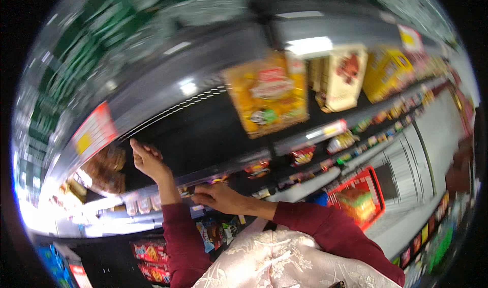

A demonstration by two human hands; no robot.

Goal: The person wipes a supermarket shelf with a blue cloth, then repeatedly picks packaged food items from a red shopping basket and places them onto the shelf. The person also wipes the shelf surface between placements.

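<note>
My left hand [148, 160] is raised over a black store shelf [183, 135], fingers loosely bent and thumb up, holding nothing that I can see. Brown packaged goods [105, 169] lie on the shelf to its left. My right hand [213, 196] hovers lower, near the front edge of the shelf; its fingers curl inward, and whether they hold anything is unclear. Farther right on the same shelf stand a yellow package [270, 93], a cream box [345, 78] with a red picture and a bright yellow box [385, 74]. The picture is blurred.
A red shopping basket [377, 196] with packaged goods stands on the floor at the right. Lower shelves carry snack packets [303, 155] and red packs [152, 251]. A price card [95, 129] hangs at the left from the upper shelf edge.
</note>
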